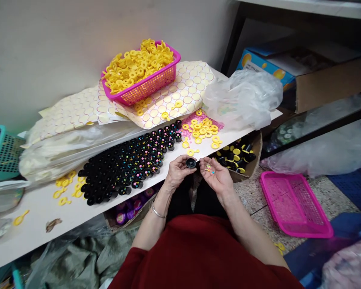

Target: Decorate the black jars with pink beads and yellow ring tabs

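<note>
My left hand (pixel 177 171) is closed round a small black pot (pixel 191 163), held just below the front edge of the white board (pixel 42 208). Beside it, my right hand (pixel 215 175) lies palm up and cupped, with several small coloured beads (pixel 209 168) resting in the palm. On the board in front of my hands stand many black pots (pixel 129 164) in rows; those nearer the right show coloured beads inside. Loose yellow ring caps (pixel 203 130) lie on the board just beyond my hands.
A pink basket (pixel 150 86) of yellow caps sits on sticker sheets (pixel 183 92) at the back. A clear plastic bag (pixel 243 98) lies to the right. A box of capped pots (pixel 239 156) stands below the board. An empty pink basket (pixel 295 204) lies on the floor.
</note>
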`<move>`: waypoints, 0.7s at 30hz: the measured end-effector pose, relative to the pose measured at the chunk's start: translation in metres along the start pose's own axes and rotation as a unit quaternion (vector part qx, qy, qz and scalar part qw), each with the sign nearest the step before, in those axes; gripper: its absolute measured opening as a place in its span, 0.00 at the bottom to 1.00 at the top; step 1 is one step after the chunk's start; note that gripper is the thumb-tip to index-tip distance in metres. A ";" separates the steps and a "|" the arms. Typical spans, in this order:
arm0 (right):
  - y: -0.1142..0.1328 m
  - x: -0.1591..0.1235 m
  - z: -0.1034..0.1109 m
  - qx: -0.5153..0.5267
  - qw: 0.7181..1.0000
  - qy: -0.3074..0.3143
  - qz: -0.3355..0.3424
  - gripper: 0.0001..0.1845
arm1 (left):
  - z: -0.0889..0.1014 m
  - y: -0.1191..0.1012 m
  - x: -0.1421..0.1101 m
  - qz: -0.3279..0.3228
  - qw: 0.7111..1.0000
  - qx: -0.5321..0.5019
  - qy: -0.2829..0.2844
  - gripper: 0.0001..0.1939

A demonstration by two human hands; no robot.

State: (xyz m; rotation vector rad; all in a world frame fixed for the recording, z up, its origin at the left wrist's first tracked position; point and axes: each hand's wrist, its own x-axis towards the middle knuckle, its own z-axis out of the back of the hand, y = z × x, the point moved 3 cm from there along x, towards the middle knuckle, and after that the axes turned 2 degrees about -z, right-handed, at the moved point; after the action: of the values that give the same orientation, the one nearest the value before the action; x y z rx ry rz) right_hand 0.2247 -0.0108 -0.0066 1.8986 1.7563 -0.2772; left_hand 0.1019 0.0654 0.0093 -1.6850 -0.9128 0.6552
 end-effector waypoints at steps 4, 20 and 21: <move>0.000 -0.012 0.004 -0.022 0.999 0.025 -0.003 0.11 | -0.006 -0.008 -0.002 -0.067 0.996 0.051 0.023 0.20; 0.007 -0.078 -0.011 -0.525 0.772 0.048 0.356 0.09 | -0.030 -0.011 -0.026 -0.140 0.969 0.190 0.066 0.15; 0.007 -0.081 -0.011 -0.584 0.709 0.054 0.391 0.08 | -0.030 -0.010 -0.027 -0.153 0.963 0.212 0.069 0.15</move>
State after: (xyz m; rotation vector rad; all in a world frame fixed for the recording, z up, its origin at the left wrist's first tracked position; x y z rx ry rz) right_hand 0.2181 -0.0749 0.0445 1.3947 0.6031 1.0393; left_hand 0.1078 0.0282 0.0269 -1.1633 -0.8410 0.4745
